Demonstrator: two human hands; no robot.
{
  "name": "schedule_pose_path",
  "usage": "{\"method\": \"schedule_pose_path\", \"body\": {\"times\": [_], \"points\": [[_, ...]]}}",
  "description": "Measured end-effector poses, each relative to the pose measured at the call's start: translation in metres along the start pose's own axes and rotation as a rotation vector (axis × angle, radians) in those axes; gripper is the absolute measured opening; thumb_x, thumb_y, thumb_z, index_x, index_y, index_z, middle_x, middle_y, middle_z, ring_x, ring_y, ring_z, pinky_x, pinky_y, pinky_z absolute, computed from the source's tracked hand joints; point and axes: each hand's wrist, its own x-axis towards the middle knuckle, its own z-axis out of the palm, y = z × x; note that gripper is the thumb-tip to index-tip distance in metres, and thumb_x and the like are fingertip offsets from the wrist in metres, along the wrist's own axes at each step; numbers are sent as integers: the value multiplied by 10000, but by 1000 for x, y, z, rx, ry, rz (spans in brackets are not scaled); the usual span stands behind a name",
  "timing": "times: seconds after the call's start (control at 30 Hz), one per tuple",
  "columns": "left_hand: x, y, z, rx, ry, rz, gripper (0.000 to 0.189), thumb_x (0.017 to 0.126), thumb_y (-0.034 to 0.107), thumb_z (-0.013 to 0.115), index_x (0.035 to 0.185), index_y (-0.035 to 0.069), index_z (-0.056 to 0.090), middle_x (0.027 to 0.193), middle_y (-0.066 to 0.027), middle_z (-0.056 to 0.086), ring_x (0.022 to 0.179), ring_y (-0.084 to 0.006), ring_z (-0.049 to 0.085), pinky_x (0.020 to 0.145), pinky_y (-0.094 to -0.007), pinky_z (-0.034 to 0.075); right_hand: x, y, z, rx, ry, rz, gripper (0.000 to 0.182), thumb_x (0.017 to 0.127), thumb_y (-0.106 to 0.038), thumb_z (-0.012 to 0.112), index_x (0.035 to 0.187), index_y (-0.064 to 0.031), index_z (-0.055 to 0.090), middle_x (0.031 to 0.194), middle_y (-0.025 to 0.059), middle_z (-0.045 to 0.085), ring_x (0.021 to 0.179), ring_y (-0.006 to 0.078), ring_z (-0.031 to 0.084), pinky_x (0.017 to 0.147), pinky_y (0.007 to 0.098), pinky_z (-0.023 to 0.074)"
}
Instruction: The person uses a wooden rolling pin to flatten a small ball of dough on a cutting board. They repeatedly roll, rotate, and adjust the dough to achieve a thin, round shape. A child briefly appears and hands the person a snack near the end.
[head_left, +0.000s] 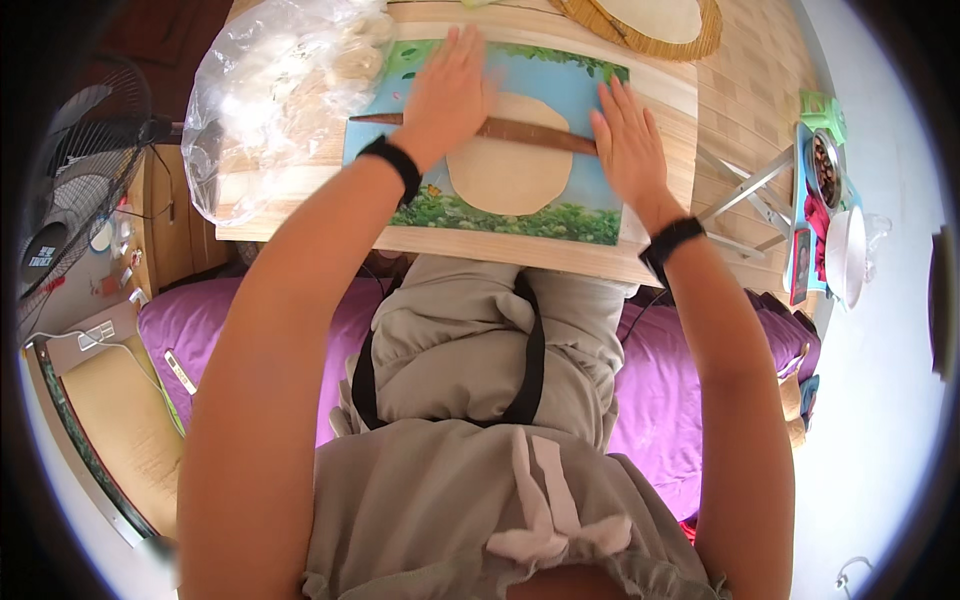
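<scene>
A round, flat sheet of dough lies on a printed board with blue sky and green leaves. Across its upper part runs a tapered wooden rolling pin. My left hand, slightly blurred, rests palm down over the pin left of the dough, its fingers stretched forward. At the pin's right end, my right hand lies flat with fingers extended, covering the tip. Neither hand has its fingers wrapped around the pin. Each wrist wears a black band.
A clear plastic bag with pale contents sits at the wooden table's left. A woven tray holds another pale round sheet at the back right. A fan stands left. Beyond the right edge are a white bowl and a folding metal-legged stand.
</scene>
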Motion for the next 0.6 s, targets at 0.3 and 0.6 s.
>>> {"method": "schedule_pose_path", "body": {"times": [0.3,0.6], "points": [[19,-5,8,-70,-12,-160,558,1033,373,386,1398,-48,419,1498,-204,384,1404,-344,335,1158,-425,285,31,6,2,-10,-40,35,532,1040,-424,310,1441,-97,437,1526,92,385,1434,267,310,1175,425,240],[-137,54,-77,-213,-168,-32,618,1004,316,449,1474,-54,296,1554,-221,279,1430,-393,278,1147,-505,252,-103,-47,-39,105,-151,-182,584,970,-331,532,1449,-30,388,1517,130,392,1426,276,332,1150,432,303]]}}
